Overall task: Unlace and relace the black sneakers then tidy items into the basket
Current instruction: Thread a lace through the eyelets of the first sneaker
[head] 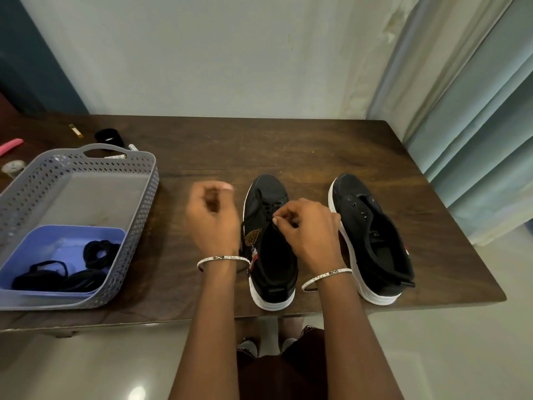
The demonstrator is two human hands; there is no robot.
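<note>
Two black sneakers with white soles stand toes away from me on the dark wooden table (317,151). The left sneaker (269,255) carries a black lace (271,207) across its front eyelets. My right hand (308,229) pinches that lace just above the shoe's opening. My left hand (212,215) hovers left of this shoe, blurred, with curled fingers; what it holds is unclear. A strand of lace trails down the shoe's left side. The right sneaker (372,241) has bare eyelets. The grey perforated basket (144,180) sits at the left.
Inside the basket lies a blue tray (52,243) with black laces or bands. Behind the basket are a black round jar (109,136), a small yellow stick (76,130), a pink item (11,145) and a pale round item (13,167). Curtains (476,125) hang at the right.
</note>
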